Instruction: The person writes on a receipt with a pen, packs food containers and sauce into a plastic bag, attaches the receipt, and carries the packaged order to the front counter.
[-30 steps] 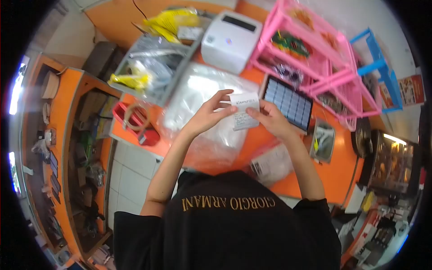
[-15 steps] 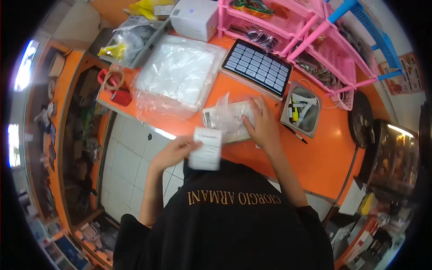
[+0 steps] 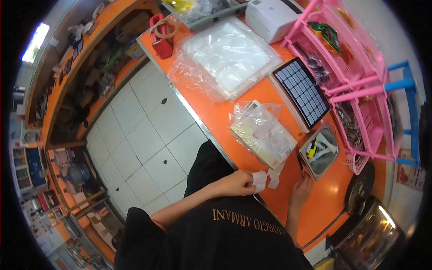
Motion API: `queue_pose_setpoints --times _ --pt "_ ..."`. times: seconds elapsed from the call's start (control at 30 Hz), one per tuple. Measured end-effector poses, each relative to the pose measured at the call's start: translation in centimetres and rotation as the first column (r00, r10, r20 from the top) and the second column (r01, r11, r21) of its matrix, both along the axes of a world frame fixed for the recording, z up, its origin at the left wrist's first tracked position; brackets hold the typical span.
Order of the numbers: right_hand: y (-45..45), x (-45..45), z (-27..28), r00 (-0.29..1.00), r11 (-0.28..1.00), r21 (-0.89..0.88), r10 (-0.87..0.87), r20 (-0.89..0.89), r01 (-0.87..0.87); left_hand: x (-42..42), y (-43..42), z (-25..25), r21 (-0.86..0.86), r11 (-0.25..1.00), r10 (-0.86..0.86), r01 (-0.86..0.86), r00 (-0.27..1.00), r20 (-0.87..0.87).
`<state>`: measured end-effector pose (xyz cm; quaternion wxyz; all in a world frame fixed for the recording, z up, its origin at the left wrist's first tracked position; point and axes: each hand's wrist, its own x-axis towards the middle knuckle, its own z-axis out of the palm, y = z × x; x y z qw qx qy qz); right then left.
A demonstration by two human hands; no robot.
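My left hand (image 3: 242, 182) is closed around a small white printed paper slip (image 3: 259, 181), held over the front edge of the orange table. Beside that slip, a second white paper piece (image 3: 274, 178) lies on the table. My right hand (image 3: 302, 186) is at the near side of the metal tin, its fingers closed on a dark pen (image 3: 300, 163); part of the pen is hidden. Ahead of both hands lies a flat cream-and-white package (image 3: 265, 137) in clear plastic, touched by neither. The metal tin (image 3: 320, 164) holds a yellow-and-black marker (image 3: 313, 147) and white items.
A tablet (image 3: 302, 92) with a grid on its screen rests right of a stack of clear plastic bags (image 3: 229, 54). Pink baskets (image 3: 355, 90) stand at the right. A red tape dispenser (image 3: 160, 40) and white box (image 3: 270, 20) are at the back.
My right hand has left the plastic-wrapped package and moved to the pen by the tin. My left hand still holds the paper slip, now farther right. The view has turned.
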<state>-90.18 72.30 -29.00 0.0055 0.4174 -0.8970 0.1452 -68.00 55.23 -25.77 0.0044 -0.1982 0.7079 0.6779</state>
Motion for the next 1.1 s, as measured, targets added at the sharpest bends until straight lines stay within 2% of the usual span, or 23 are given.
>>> queue_pose_setpoints --times 0.07,0.13,0.17,0.2,0.27,0.37,0.43,0.47,0.53,0.57,0.63,0.67,0.7,0.73,0.77,0.8,0.87,0.93,0.97,1.0,1.03,1.07,1.1 --pt "1.5 -1.2 -1.6 0.998 0.999 0.042 0.022 -0.056 -0.019 -1.1 1.4 -1.1 -0.018 0.999 0.033 -0.034 0.998 -0.061" --pt "1.6 -1.8 -2.5 0.992 0.998 0.051 0.048 -0.117 -0.042 -2.3 2.3 -2.7 -0.028 1.000 -0.005 -0.001 0.977 -0.212" --pt "1.7 -1.8 -2.5 0.990 0.996 0.070 0.067 -0.122 -0.059 -2.7 2.2 -1.7 0.057 0.998 -0.003 0.015 0.978 -0.207" --pt "1.5 -1.7 -2.6 0.996 0.993 0.104 0.066 -0.054 -0.060 -3.2 2.2 -1.8 0.073 0.997 0.017 -0.002 0.977 -0.211" --pt "1.6 -2.0 -3.1 0.997 0.985 0.155 0.074 0.009 -0.074 -4.2 2.2 -2.0 0.112 0.978 -0.138 0.176 0.949 -0.284" --pt "1.5 -2.5 -3.2 0.999 0.976 0.213 0.026 0.044 -0.035 -4.9 2.0 -1.9 0.175 0.967 -0.105 0.183 0.920 -0.378" --pt "0.7 -1.7 -1.6 0.976 0.971 0.238 -0.079 0.201 0.029 -4.7 1.3 -1.6 0.334 0.922 -0.053 0.194 0.921 -0.387" --pt "0.5 -1.6 -1.5 0.978 0.966 0.255 -0.079 0.195 0.027 -4.7 0.8 -1.6 0.350 0.917 -0.043 0.192 0.919 -0.392" --pt "0.7 -1.5 -1.6 0.852 0.942 0.244 -0.317 0.417 0.231 -4.6 0.2 -1.7 0.327 0.916 -0.082 0.233 0.905 -0.416" --pt "1.6 -1.9 -2.7 0.855 0.939 0.257 -0.319 0.410 0.227 -5.0 0.4 -2.1 0.340 0.912 -0.071 0.230 0.905 -0.420" --pt "3.2 -2.2 -4.5 0.916 0.989 0.124 -0.122 0.383 0.080 -6.3 1.5 -3.2 0.156 0.983 0.021 0.100 0.775 -0.632" --pt "3.1 -2.0 -4.6 0.928 0.996 0.081 -0.056 0.369 0.028 -6.6 1.5 -3.4 0.161 0.982 0.022 0.102 0.776 -0.631" --pt "3.3 -1.8 -4.3 0.928 0.998 0.057 -0.037 0.370 0.018 -6.8 1.4 -3.5 0.076 0.992 -0.030 0.101 0.772 -0.634" --pt "3.4 -1.7 -3.9 0.923 0.999 0.041 -0.046 0.382 0.033 -7.2 1.6 -3.5 -0.011 0.995 -0.085 0.100 0.769 -0.634" --pt "3.8 -1.6 -3.4 0.909 0.997 0.025 -0.081 0.408 0.078 -7.8 1.9 -3.2 -0.015 0.994 -0.092 0.107 0.768 -0.634" --pt "4.5 -1.5 -2.9 0.883 0.989 0.013 -0.135 0.449 0.144 -8.3 2.1 -2.5 -0.130 0.977 -0.215 0.170 0.767 -0.605" --pt "5.9 -1.2 -2.0 0.801 0.953 -0.022 -0.241 0.549 0.302 -10.0 4.1 -2.0 -0.238 0.938 -0.345 0.252 0.754 -0.560" --pt "7.4 -0.9 -1.5 0.703 0.890 -0.071 -0.304 0.643 0.450 -12.0 7.5 -3.4 -0.144 0.869 -0.408 0.474 0.520 -0.751" --pt "8.2 -0.7 -1.3 0.662 0.856 -0.099 -0.315 0.680 0.508 -12.1 7.8 -3.8 -0.143 0.861 -0.416 0.488 0.514 -0.750" --pt "9.1 -0.6 -1.1 0.650 0.833 -0.131 -0.311 0.694 0.538 -12.2 8.2 -4.1 0.221 0.861 -0.195 0.459 0.698 -0.689" --pt "10.2 -0.4 -1.0 0.658 0.816 -0.169 -0.303 0.690 0.553 -12.4 8.6 -4.5 0.574 0.751 0.067 0.326 0.827 -0.558" --pt "11.2 -0.5 -0.9 0.715 0.822 -0.222 -0.283 0.640 0.524 -14.0 12.8 -10.5 0.311 0.926 -0.015 0.215 0.843 -0.538" --pt "12.3 -0.6 -0.9 0.768 0.828 -0.271 -0.265 0.584 0.491 -15.6 16.9 -16.4 -0.039 0.996 -0.093 0.084 0.879 -0.467"
